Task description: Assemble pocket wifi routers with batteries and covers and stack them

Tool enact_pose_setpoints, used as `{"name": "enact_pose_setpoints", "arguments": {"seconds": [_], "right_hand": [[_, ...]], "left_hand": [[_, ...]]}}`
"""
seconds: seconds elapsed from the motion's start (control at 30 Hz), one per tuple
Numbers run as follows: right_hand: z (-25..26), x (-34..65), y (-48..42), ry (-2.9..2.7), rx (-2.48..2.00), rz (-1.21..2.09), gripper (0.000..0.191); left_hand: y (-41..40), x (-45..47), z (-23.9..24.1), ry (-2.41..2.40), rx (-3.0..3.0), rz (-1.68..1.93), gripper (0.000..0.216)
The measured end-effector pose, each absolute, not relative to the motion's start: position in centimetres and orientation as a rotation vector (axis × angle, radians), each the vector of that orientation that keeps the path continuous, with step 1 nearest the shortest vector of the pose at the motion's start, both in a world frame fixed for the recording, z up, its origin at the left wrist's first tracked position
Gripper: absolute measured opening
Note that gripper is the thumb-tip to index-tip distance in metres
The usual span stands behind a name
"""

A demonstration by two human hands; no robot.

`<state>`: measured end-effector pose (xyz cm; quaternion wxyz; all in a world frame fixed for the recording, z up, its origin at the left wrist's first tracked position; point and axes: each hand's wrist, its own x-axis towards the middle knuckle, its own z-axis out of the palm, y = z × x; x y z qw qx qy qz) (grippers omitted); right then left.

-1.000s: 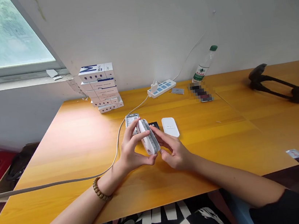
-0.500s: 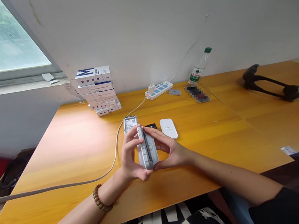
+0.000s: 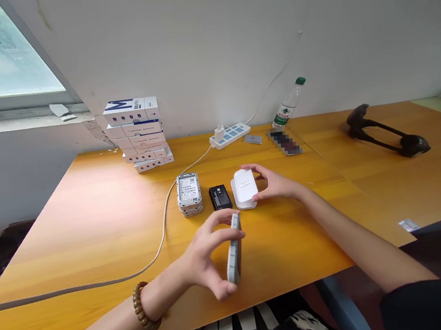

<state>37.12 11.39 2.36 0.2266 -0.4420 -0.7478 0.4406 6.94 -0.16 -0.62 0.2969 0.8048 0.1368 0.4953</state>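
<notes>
My left hand (image 3: pixel 205 253) grips a small white device (image 3: pixel 234 250) by its edges and holds it on edge above the near part of the wooden table (image 3: pixel 90 225). My right hand (image 3: pixel 274 182) reaches forward, its fingers closed on a white cover (image 3: pixel 245 185) that it lays on a short stack of white covers. Left of that stack lies a black battery (image 3: pixel 220 197). Further left sits a stack of open devices (image 3: pixel 189 193) with labels facing up.
A pile of white boxes (image 3: pixel 138 135) stands at the back by the wall. A power strip (image 3: pixel 230 135) with a white cable (image 3: pixel 161 243) running left, a water bottle (image 3: pixel 286 106), a blurred item (image 3: pixel 284 141) and a black stand (image 3: pixel 387 132) lie further back and right.
Both hands held the device together before. My right hand has pulled its white cover off and carried it forward to the stack, while my left hand lowered the device toward me.
</notes>
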Motion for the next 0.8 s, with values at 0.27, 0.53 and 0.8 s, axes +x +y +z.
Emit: {"name": "enact_pose_setpoints", "arguments": {"seconds": [0.27,0.53,0.8], "right_hand": [[-0.4,37.8,11.7,-2.047,-1.251,1.345,0.117],[-0.7,38.9,11.9,-2.156,-1.299,1.282,0.126],[-1.7,37.9,11.6,-2.267,-1.326,1.096,0.123]], "left_hand": [[-0.3,7.1,-0.7,0.462,2.149,0.665,0.074],[0.6,6.6,-0.4,0.499,2.292,0.607,0.073],[0.9,6.4,-1.2,0.531,2.367,0.550,0.089]]}}
